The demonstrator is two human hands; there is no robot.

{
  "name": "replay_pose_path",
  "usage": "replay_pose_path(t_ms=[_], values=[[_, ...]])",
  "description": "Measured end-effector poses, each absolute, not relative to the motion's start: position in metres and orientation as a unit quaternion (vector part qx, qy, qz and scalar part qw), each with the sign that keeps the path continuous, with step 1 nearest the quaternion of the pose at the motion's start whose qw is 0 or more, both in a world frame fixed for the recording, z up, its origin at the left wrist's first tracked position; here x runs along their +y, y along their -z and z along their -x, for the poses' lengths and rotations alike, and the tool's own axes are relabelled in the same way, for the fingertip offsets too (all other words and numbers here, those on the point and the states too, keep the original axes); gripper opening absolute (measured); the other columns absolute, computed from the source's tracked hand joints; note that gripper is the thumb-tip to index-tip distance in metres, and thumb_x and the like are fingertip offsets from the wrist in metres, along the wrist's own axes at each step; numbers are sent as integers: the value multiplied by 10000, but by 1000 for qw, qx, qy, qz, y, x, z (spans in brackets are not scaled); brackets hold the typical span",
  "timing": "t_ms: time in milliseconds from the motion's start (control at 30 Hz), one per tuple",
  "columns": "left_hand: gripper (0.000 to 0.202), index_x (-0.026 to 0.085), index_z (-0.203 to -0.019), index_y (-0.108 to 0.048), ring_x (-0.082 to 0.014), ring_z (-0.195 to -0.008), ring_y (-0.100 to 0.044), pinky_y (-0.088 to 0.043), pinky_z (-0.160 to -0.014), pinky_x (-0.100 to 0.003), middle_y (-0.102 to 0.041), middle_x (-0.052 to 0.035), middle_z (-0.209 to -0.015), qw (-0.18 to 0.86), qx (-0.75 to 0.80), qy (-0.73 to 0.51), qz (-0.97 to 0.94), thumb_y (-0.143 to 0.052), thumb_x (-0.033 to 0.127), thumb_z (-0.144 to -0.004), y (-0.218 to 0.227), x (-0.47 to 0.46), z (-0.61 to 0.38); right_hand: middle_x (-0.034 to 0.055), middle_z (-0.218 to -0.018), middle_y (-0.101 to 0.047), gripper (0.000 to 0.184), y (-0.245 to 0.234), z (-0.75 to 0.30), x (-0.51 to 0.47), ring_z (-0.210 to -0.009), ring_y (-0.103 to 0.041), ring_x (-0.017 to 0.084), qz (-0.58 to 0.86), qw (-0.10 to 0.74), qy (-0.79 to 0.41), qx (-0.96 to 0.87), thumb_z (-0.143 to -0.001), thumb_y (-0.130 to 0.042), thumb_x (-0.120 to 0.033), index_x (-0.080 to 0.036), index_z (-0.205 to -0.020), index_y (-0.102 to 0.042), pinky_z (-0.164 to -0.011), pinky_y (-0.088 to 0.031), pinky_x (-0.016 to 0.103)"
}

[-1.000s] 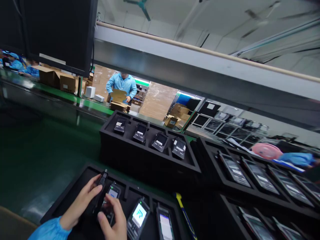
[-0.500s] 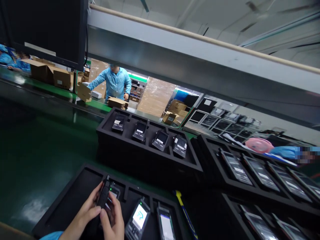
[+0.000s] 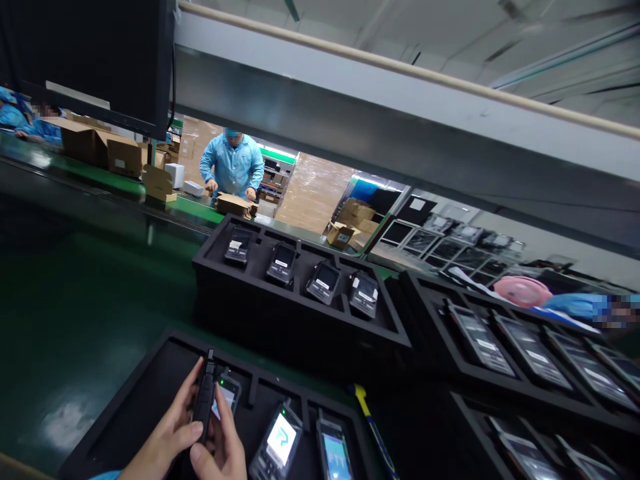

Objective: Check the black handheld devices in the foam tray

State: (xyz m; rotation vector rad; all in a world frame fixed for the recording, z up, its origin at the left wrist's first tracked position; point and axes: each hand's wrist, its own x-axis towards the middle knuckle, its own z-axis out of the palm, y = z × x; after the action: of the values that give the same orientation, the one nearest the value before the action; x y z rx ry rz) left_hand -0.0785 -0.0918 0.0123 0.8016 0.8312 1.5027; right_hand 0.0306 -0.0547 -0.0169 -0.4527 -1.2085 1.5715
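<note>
At the bottom left, my left hand (image 3: 165,437) grips a black handheld radio (image 3: 206,397) turned edge-on, its short antenna pointing up. My right hand (image 3: 223,445) closes on the same radio from the right, thumb against its lower side. Both hands hover over the near black foam tray (image 3: 125,410). Just behind the held radio, another radio (image 3: 229,393) with a lit screen lies in its slot. Two more lit radios (image 3: 280,440) sit in slots to the right.
A second foam tray (image 3: 280,320) with several devices stands behind, on the green conveyor belt (image 3: 75,313). More trays of devices (image 3: 520,353) fill the right side. A yellow-handled tool (image 3: 367,417) lies between trays. A person in a blue coat (image 3: 233,167) handles cardboard boxes beyond the belt.
My hands turned the radio from lying over the tray to upright and edge-on, and closed tighter round it. The person in the blue coat shifted among the boxes.
</note>
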Motion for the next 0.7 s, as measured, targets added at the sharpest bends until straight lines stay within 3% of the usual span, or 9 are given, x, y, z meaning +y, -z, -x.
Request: replay_pose_path(t_ms=[167,267,433,700], values=[[986,369,-1456,-176,-322,-1280,-453,-457,-943,-347,-546,-38,-1283,590,344,-660,-311,-726,557,-660,-24,-93,74,15,-1352,-511,690,14,-34,-52,-1172,-548,244,197,521,-628,-543,-662,-734,-539,-381,-1306,-540,-984,-435,339],[1055,346,-1450,-180,-337,-1181,-532,-475,-892,-367,-572,-61,-1239,567,362,-663,-328,-775,555,-605,-28,-92,72,10,-1363,-499,663,8,-31,-56,-1259,-477,236,200,555,-599,-541,-658,-727,-579,-368,-1269,-580,-1055,-382,323],[1089,316,-1424,-243,-366,-1265,-461,-452,-984,-401,-564,-86,-1252,565,356,-685,-293,-816,561,-531,-33,-94,69,9,-1389,-473,636,1,-26,-63,-1181,-548,194,211,566,-591,-534,-659,-745,-549,-366,-1249,-595,-806,-509,178],[985,396,-1437,-175,-309,-1318,-418,-395,-1063,-387,-517,-27,-1360,578,327,-666,-339,-749,493,-642,-10,-93,75,-3,-1368,-478,536,-2,-26,-59,-1286,-450,182,153,572,-539,-599,-795,-636,-539,-390,-1302,-545,-1027,-399,238]])
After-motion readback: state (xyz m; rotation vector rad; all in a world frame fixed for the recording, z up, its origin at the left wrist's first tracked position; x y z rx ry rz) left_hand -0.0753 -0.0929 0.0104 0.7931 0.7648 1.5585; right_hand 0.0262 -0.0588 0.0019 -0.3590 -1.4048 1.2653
